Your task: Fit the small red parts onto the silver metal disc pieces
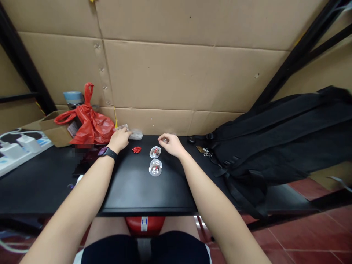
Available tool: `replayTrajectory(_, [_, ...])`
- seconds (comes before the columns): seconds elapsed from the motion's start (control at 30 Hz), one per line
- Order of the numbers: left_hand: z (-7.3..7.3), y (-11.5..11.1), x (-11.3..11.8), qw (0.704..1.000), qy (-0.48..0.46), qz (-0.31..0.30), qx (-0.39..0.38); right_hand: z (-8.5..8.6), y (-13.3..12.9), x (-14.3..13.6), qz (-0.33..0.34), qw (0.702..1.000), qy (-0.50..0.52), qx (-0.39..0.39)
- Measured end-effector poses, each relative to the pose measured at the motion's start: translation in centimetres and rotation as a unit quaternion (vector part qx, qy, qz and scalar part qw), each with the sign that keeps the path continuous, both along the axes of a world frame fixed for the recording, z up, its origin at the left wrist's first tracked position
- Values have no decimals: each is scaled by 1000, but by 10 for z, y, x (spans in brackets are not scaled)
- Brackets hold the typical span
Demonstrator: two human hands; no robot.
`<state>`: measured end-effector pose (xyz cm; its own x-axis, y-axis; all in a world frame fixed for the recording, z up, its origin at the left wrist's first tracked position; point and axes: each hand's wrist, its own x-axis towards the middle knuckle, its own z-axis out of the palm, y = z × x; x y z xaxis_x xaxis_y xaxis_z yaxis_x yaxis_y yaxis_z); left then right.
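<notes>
My left hand (120,140), wearing a dark watch (106,151), reaches to the back of the table, its fingers apart at a clear plastic packet (122,127). Another crumpled clear bag (136,134) lies just beside its fingertips. Between the thumb and fingers of my right hand (172,144) is a small silver metal disc (165,140), partly hidden. Nearby on the table lies a domed silver cymbal (155,152) with red at its centre. Closer to me, two more silver cymbals (155,169) overlap. A small heap of red cords (136,149) rests to their left.
A tied red plastic bag (93,124) and an open cardboard box (57,128) stand at the left, beside a white power strip (24,150). On the right a black backpack (286,135) leans over the black table (129,194). Keys (206,152) lie by its straps. Cardboard (176,77) walls the back.
</notes>
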<state>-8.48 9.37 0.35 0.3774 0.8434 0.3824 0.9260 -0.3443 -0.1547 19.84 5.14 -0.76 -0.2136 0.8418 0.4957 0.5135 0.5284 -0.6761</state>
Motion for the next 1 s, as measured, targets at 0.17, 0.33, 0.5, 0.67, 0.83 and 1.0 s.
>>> replayTrajectory(0.17, [-4,6,8,998,-7,-53,22,2,-2,-2,-9,1000,-17,0])
replayTrajectory(0.33, [-13,17,15,998,-4,-69,2,4,-4,-2,-15,999,-28,-4])
replayTrajectory(0.5, [-18,20,23,995,-33,-90,-31,7,-4,0,-21,999,-30,6])
replayTrajectory(0.67, [-14,19,24,995,-61,-79,-27,8,-3,2,-21,999,-29,9])
replayTrajectory(0.83, [-8,22,19,995,-71,-68,14,9,-4,1,-19,999,-35,19])
replayTrajectory(1.0, [-1,24,23,995,-66,-60,50,11,-6,0,-10,999,-34,5])
